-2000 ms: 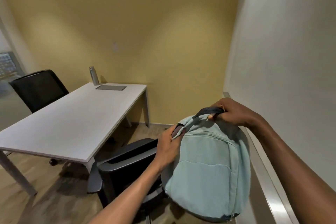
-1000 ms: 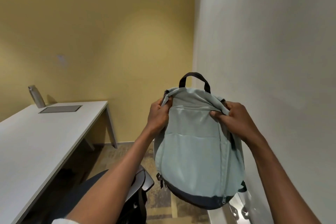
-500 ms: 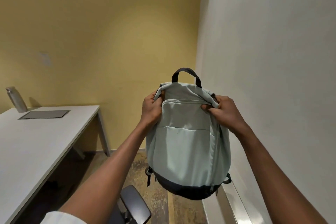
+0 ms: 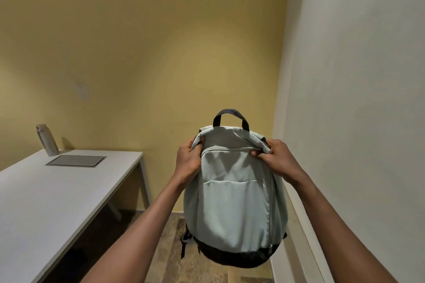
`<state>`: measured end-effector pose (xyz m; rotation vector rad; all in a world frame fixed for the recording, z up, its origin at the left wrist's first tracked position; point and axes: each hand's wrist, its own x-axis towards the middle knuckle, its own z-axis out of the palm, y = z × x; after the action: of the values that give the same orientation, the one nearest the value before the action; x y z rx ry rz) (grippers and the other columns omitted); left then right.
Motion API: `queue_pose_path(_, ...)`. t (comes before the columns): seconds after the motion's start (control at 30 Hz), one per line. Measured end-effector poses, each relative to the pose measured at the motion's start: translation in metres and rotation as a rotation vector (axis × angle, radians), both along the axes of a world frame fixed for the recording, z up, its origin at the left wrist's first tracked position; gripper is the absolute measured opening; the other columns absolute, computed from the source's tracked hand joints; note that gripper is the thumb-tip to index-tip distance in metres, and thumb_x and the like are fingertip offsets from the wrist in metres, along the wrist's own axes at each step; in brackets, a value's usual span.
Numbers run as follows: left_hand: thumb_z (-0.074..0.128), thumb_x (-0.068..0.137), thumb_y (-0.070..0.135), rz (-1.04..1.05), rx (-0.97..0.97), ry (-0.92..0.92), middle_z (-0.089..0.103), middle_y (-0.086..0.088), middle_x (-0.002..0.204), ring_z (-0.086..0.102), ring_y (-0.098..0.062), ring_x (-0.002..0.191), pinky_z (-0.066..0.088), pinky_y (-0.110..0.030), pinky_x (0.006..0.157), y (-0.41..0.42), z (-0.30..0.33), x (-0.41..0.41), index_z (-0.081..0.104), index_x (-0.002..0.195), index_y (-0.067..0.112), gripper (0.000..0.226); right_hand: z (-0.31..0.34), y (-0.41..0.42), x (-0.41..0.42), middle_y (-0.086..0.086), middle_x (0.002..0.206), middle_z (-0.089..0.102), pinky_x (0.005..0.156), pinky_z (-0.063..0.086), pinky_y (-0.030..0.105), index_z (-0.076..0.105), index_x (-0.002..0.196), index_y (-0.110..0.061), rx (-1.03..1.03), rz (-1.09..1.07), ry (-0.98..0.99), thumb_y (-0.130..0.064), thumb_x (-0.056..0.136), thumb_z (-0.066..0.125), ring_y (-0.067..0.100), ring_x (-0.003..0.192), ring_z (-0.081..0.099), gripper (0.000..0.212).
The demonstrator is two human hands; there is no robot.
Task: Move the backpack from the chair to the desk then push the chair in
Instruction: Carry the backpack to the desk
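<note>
You have the pale green fabric backpack with the dark base (image 4: 234, 204) up in the air in front of you, hanging upright with its long axis vertical and its black top handle (image 4: 230, 115) standing free above your grip. Your left hand (image 4: 189, 161) is closed on the top left corner of the fabric, and your right hand (image 4: 277, 159) is pinched shut on the top right corner, so the load is shared between both. The chair is not in view. What matters for the coming move is that the long white desk (image 4: 46, 200) lies entirely to the left of the bag, on your left hand's side, with the bag close to the pale wall on the right. A grey metal bottle (image 4: 47, 136) and a flat grey panel (image 4: 76, 160) occupy the desk's far end; the near stretch looks like the better landing spot. Judging from this, you would swing the bag leftward and set its base down first.
</note>
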<state>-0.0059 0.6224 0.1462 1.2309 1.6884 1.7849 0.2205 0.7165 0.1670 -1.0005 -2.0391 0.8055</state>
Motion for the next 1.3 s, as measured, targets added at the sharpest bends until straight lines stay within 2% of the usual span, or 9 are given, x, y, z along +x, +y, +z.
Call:
queue_pose_path(0.17, 0.054, 0.102, 0.03, 0.068, -0.022, 0.004, 0.072, -0.001, 0.089, 0.06, -0.016, 0.08, 0.048, -0.036, 0.073, 0.037, -0.003, -0.03, 0.069, 0.082, 0.036, 0.027, -0.005, 0.052, -0.036, 0.005, 0.1, 0.075, 0.084, 0.053, 0.044, 0.072, 0.111, -0.017, 0.007, 0.071, -0.003, -0.02, 0.086, 0.072, 0.025, 0.096, 0.068, 0.026)
queue_pose_path(0.27, 0.054, 0.102, 0.032, 0.136, -0.031, -0.004, 0.073, 0.005, 0.085, 0.06, -0.011, 0.076, 0.049, -0.032, 0.07, 0.054, -0.003, -0.048, 0.069, 0.074, 0.047, 0.035, -0.003, 0.074, -0.06, 0.007, 0.1, 0.074, 0.083, 0.053, 0.045, 0.072, 0.111, -0.014, 0.01, 0.104, -0.012, -0.02, 0.086, 0.072, 0.026, 0.096, 0.068, 0.025)
queue_pose_path(0.37, 0.056, 0.102, 0.034, 0.166, -0.014, -0.02, 0.075, 0.016, 0.077, 0.061, 0.0, 0.068, 0.048, -0.018, 0.06, 0.064, -0.001, -0.069, 0.07, 0.075, 0.056, 0.038, -0.001, 0.093, -0.085, 0.005, 0.1, 0.075, 0.083, 0.053, 0.044, 0.072, 0.109, -0.016, 0.009, 0.142, -0.019, -0.021, 0.086, 0.072, 0.025, 0.096, 0.068, 0.023)
queue_pose_path(0.47, 0.056, 0.102, 0.035, 0.174, -0.015, -0.045, 0.078, 0.003, 0.092, 0.065, -0.01, 0.08, 0.052, -0.03, 0.072, 0.078, -0.003, -0.091, 0.072, 0.084, 0.046, 0.026, 0.0, 0.111, -0.11, 0.008, 0.101, 0.074, 0.085, 0.053, 0.046, 0.072, 0.108, -0.013, 0.002, 0.168, -0.035, -0.02, 0.087, 0.072, 0.027, 0.098, 0.068, 0.023)
queue_pose_path(0.63, 0.056, 0.102, 0.038, 0.203, -0.025, -0.055, 0.078, -0.004, 0.097, 0.065, -0.015, 0.083, 0.052, -0.036, 0.075, 0.101, -0.013, -0.131, 0.074, 0.094, 0.031, 0.021, -0.004, 0.135, -0.152, 0.008, 0.099, 0.074, 0.084, 0.052, 0.045, 0.072, 0.104, -0.012, 0.006, 0.213, -0.054, -0.019, 0.087, 0.072, 0.029, 0.098, 0.068, 0.019)
queue_pose_path(0.93, 0.056, 0.1, 0.043, 0.28, -0.039, -0.024, 0.076, 0.018, 0.082, 0.065, 0.003, 0.07, 0.047, -0.011, 0.056, 0.135, -0.024, -0.2, 0.074, 0.087, 0.04, 0.022, -0.014, 0.184, -0.224, 0.012, 0.099, 0.074, 0.085, 0.053, 0.049, 0.07, 0.101, -0.009, -0.029, 0.281, -0.071, -0.018, 0.088, 0.071, 0.034, 0.098, 0.067, 0.016)
queue_pose_path(1.1, 0.054, 0.099, 0.049, 0.344, -0.103, -0.009, 0.077, 0.016, 0.088, 0.07, -0.01, 0.086, 0.053, -0.033, 0.073, 0.149, -0.028, -0.225, 0.073, 0.094, 0.043, 0.02, -0.017, 0.201, -0.253, 0.008, 0.096, 0.075, 0.082, 0.053, 0.047, 0.07, 0.095, -0.021, -0.034, 0.315, -0.046, -0.016, 0.087, 0.071, 0.031, 0.096, 0.068, 0.01)
queue_pose_path(1.23, 0.055, 0.102, 0.04, 0.304, -0.052, -0.041, 0.075, 0.027, 0.087, 0.069, 0.005, 0.081, 0.049, -0.009, 0.059, 0.16, -0.02, -0.229, 0.071, 0.095, 0.044, 0.018, -0.017, 0.217, -0.265, 0.009, 0.097, 0.075, 0.083, 0.053, 0.047, 0.072, 0.101, -0.013, -0.038, 0.324, -0.036, -0.015, 0.087, 0.071, 0.032, 0.097, 0.068, 0.014)
queue_pose_path(1.3, 0.054, 0.102, 0.037, 0.305, -0.043, -0.047, 0.074, 0.03, 0.085, 0.068, 0.009, 0.079, 0.047, -0.006, 0.057, 0.167, -0.017, -0.23, 0.069, 0.095, 0.046, 0.019, -0.016, 0.227, -0.27, 0.009, 0.097, 0.075, 0.084, 0.052, 0.047, 0.071, 0.1, -0.012, -0.035, 0.335, -0.028, -0.015, 0.087, 0.071, 0.032, 0.097, 0.068, 0.013)
